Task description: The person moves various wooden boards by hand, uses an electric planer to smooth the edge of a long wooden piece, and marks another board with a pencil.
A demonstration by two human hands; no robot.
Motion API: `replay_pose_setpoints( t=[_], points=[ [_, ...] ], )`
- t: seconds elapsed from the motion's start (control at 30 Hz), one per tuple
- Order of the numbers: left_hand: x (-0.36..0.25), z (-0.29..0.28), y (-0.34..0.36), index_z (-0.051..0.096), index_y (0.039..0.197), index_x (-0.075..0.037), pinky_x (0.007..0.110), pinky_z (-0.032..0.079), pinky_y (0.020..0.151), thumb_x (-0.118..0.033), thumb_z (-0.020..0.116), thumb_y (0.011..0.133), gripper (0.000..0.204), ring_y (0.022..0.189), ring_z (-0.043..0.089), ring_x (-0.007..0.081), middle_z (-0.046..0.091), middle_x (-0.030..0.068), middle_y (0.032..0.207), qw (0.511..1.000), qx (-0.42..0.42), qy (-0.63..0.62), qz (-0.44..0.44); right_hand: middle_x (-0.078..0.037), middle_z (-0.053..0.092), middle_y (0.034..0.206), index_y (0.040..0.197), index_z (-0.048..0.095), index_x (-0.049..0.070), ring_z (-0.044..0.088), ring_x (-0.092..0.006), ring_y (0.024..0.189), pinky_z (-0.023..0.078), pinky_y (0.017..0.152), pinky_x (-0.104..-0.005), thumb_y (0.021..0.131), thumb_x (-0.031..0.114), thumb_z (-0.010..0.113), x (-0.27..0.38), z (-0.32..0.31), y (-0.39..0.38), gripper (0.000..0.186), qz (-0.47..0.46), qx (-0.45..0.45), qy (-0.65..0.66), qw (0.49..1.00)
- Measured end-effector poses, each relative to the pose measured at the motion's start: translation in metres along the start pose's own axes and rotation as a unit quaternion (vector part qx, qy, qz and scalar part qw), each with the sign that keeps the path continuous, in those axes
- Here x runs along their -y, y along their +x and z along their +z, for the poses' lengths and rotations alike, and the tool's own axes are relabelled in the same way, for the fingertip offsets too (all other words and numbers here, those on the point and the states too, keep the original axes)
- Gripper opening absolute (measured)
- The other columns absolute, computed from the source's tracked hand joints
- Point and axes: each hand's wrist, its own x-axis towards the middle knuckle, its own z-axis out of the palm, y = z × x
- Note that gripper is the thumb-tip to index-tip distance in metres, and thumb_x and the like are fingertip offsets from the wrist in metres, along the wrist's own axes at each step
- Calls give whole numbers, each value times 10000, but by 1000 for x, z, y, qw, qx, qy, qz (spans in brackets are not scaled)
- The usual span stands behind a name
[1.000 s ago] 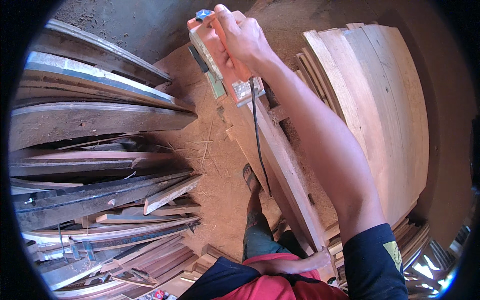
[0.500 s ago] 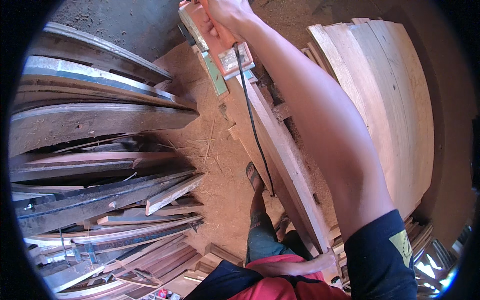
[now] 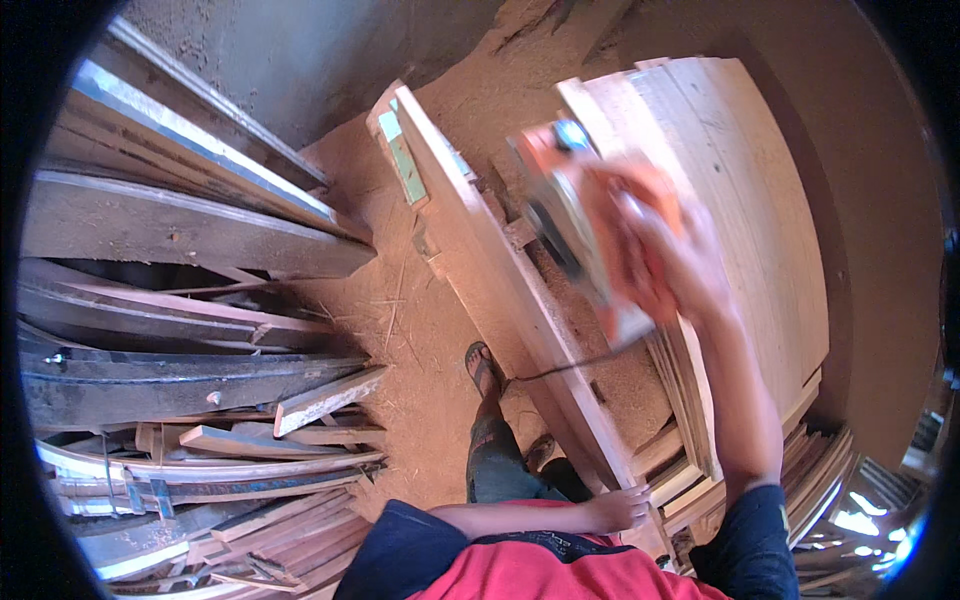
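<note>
An orange electric planer (image 3: 635, 235), blurred by motion, is in my right hand (image 3: 690, 255), whose fingers are wrapped round its handle. It is tilted and hangs to the right of a long wooden board (image 3: 520, 290), apart from it. The planer's dark cord (image 3: 570, 368) crosses over the board. My left hand (image 3: 622, 508) is at the board's near end, fingers curled against its edge. The board stands on its narrow edge, running away from me, with a green piece (image 3: 402, 160) beside its far end.
Wide planks (image 3: 750, 190) are stacked at the right. Many dark and pale timbers (image 3: 190, 225) lean and lie along the left. Sawdust covers the floor (image 3: 415, 330), where my sandalled foot (image 3: 482, 368) stands left of the board. A grey wall (image 3: 300, 60) rises at the far left.
My right hand has lifted the planer off the board's far end and swung it right and nearer. The cord now trails sideways across the board. My left hand stays by the near end.
</note>
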Motion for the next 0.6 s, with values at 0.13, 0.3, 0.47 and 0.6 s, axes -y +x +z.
replay_pose_setpoints(
  t=[0.13, 0.3, 0.47, 0.6],
  points=[
    [21, -100, -94, 715, 937, -107, 443, 547, 802, -271, 656, 825, 208, 892, 672, 309, 690, 108, 892, 969, -35, -168, -179, -3, 640, 811, 1077, 667, -9, 563, -65, 725, 481, 635, -262, 879, 257, 733, -37, -71, -169, 338, 9, -150, 32, 988],
    [112, -139, -187, 658, 986, -33, 367, 504, 811, -167, 542, 933, 185, 862, 650, 253, 675, 152, 924, 778, -193, -147, -579, -37, 647, 806, 1089, 648, -21, 606, -108, 692, 490, 611, -281, 849, 164, 724, -88, -124, -381, 313, 173, -252, 53, 951],
    [139, -143, -248, 646, 1071, 36, 374, 513, 790, -404, 433, 1052, 490, 925, 648, 237, 692, 152, 1009, 694, -89, -101, -707, -108, 688, 895, 1131, 633, -13, 665, -235, 802, 528, 759, -379, 811, 199, 701, -197, -134, -561, 389, 167, -336, -95, 922],
    [140, -140, -287, 648, 1159, 64, 356, 537, 701, -467, 406, 1061, 592, 839, 654, 213, 688, 137, 980, 731, 38, -85, -676, -205, 693, 1093, 1173, 647, 27, 676, -347, 1000, 521, 862, -428, 786, 233, 694, -280, -104, -660, 441, 237, -354, -82, 901]
  ],
)
